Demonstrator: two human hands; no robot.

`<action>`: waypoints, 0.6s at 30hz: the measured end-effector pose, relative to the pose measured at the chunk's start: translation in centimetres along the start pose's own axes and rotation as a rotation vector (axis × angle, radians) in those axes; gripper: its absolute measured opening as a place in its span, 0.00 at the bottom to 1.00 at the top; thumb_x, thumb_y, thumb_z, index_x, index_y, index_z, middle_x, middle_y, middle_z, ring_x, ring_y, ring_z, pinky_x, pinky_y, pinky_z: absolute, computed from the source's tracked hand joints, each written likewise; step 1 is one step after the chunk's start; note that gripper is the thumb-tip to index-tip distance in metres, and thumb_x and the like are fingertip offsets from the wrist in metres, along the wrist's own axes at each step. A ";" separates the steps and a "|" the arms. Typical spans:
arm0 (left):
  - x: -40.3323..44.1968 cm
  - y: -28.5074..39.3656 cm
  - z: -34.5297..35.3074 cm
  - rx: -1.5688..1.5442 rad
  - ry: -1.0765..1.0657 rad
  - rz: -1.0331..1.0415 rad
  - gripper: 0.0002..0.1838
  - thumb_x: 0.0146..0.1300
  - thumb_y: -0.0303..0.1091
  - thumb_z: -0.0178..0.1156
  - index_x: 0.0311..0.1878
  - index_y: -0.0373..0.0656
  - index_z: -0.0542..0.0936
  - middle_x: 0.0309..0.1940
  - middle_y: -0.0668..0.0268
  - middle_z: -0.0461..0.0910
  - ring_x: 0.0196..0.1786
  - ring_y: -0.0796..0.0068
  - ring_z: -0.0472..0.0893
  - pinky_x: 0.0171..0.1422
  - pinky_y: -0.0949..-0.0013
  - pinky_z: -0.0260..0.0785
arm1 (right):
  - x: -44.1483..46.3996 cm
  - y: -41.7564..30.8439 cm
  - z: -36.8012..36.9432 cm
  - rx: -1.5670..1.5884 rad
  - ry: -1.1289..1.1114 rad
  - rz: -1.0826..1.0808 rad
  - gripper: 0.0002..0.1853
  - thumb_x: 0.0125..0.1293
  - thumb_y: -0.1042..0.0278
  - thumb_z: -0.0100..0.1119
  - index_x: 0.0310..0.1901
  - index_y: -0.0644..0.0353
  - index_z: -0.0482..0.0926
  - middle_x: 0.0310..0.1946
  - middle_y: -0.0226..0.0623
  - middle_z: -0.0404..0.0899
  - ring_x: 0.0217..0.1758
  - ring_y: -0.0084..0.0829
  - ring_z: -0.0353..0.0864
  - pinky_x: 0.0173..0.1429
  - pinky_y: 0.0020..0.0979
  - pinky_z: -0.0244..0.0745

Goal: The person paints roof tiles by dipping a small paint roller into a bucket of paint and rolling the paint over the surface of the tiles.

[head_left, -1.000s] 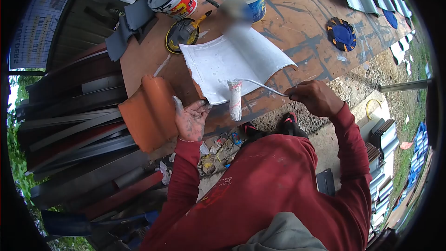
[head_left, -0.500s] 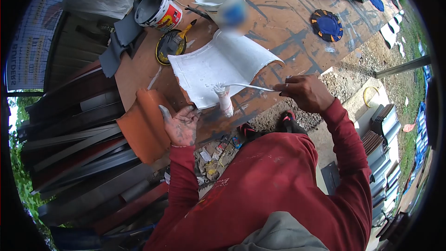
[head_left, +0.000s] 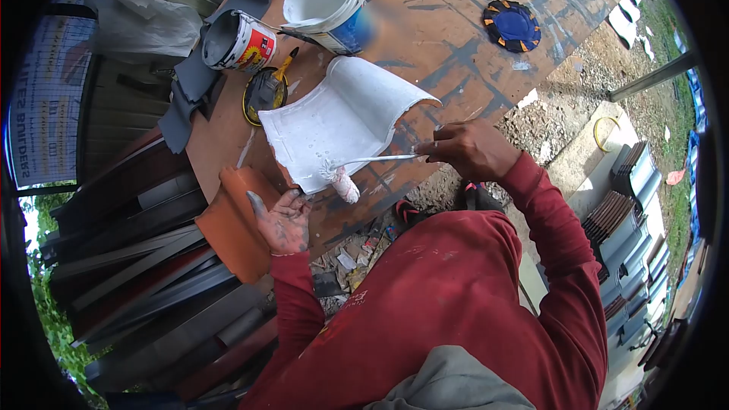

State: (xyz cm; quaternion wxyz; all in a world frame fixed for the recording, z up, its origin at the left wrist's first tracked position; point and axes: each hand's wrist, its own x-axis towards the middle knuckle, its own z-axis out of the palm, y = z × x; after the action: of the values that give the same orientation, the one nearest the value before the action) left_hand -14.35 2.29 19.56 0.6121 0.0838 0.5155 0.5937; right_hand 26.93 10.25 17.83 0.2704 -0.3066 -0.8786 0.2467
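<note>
A curved roof tile (head_left: 334,133), coated white with bare orange edges, lies on the wooden table. My right hand (head_left: 474,150) is closed around the handle end of a small paint roller (head_left: 380,158). Its white-smeared roller head sits at the tile's near edge, partly over the corner. Palm up and smudged with grey paint, my left hand (head_left: 285,224) is at the tile's near left corner. The thumb stands apart, and the fingertips reach the tile's edge, partly hidden under it. Just left of this hand is an unpainted orange tile (head_left: 235,224).
Behind the white tile stand a white bucket (head_left: 323,4) and a dark paint can (head_left: 239,42). A brush lies on a paint-smeared lid (head_left: 264,95). A blue lid (head_left: 512,26) is farther right on the table (head_left: 456,68). Stacked grey tiles (head_left: 634,212) stand at right.
The roller has moved left and toward me, along the white tile's near edge. My left hand keeps its place at the tile's corner. The whole view has shifted slightly.
</note>
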 end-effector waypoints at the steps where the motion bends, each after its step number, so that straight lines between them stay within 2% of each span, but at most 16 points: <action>1: 0.0 0.0 -0.1 -0.015 0.001 -0.009 0.49 0.65 0.78 0.57 0.42 0.25 0.84 0.43 0.48 0.87 0.50 0.55 0.83 0.67 0.55 0.72 | -0.3 0.3 -1.0 -0.046 -0.002 0.023 0.14 0.67 0.71 0.63 0.52 0.52 0.88 0.35 0.37 0.84 0.39 0.44 0.87 0.40 0.44 0.81; 2: 0.0 -0.2 -0.1 -0.033 -0.001 -0.019 0.49 0.65 0.78 0.57 0.42 0.25 0.84 0.44 0.48 0.87 0.51 0.54 0.83 0.68 0.55 0.72 | -0.8 0.9 -1.8 -0.096 -0.007 0.047 0.13 0.67 0.71 0.63 0.52 0.52 0.88 0.34 0.37 0.84 0.39 0.44 0.87 0.40 0.44 0.81; 3: 0.0 -0.3 0.2 -0.038 0.000 -0.019 0.49 0.65 0.78 0.57 0.42 0.25 0.84 0.44 0.48 0.87 0.51 0.54 0.83 0.68 0.55 0.72 | -1.7 2.1 -2.6 -0.061 0.025 0.080 0.15 0.66 0.71 0.68 0.54 0.53 0.88 0.32 0.37 0.84 0.36 0.43 0.86 0.38 0.43 0.79; 7: -0.5 -0.6 0.8 -0.026 0.057 0.020 0.49 0.65 0.77 0.58 0.43 0.25 0.84 0.44 0.48 0.87 0.52 0.54 0.83 0.68 0.53 0.72 | -4.9 5.3 -7.4 -0.131 0.014 0.175 0.13 0.66 0.72 0.67 0.52 0.55 0.89 0.32 0.39 0.84 0.35 0.43 0.85 0.36 0.42 0.77; 10: -0.6 -0.5 1.1 -0.017 0.081 0.022 0.49 0.65 0.77 0.58 0.43 0.25 0.84 0.44 0.48 0.87 0.52 0.53 0.83 0.68 0.53 0.72 | -7.4 7.0 -8.9 -0.072 0.016 0.324 0.14 0.67 0.74 0.66 0.54 0.56 0.89 0.33 0.41 0.84 0.36 0.42 0.86 0.40 0.41 0.78; 12: -0.5 -0.4 1.0 -0.023 0.088 0.023 0.49 0.64 0.77 0.59 0.43 0.24 0.84 0.43 0.47 0.87 0.51 0.53 0.83 0.68 0.53 0.72 | -8.8 7.9 -8.6 -0.032 0.036 0.359 0.14 0.68 0.75 0.66 0.54 0.57 0.89 0.34 0.42 0.85 0.37 0.42 0.86 0.42 0.41 0.79; 14: -0.2 -0.2 0.3 -0.016 0.051 0.003 0.50 0.63 0.78 0.59 0.44 0.24 0.83 0.42 0.48 0.86 0.50 0.53 0.82 0.66 0.53 0.73 | -10.1 8.1 -7.4 0.084 0.077 0.436 0.12 0.69 0.71 0.66 0.52 0.60 0.89 0.37 0.44 0.87 0.38 0.46 0.87 0.45 0.42 0.80; 18: -1.1 -0.1 1.8 0.066 0.042 0.001 0.50 0.62 0.78 0.60 0.44 0.24 0.83 0.41 0.48 0.86 0.49 0.54 0.82 0.65 0.54 0.74 | -7.6 5.0 -3.8 0.225 0.150 0.352 0.13 0.69 0.72 0.67 0.53 0.60 0.89 0.36 0.45 0.87 0.40 0.44 0.87 0.46 0.41 0.79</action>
State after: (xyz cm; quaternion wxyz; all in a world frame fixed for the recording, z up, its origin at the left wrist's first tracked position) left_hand -12.73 2.30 20.89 0.5978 0.0918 0.5477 0.5782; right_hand 36.40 9.61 15.09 0.3204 -0.4409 -0.7558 0.3629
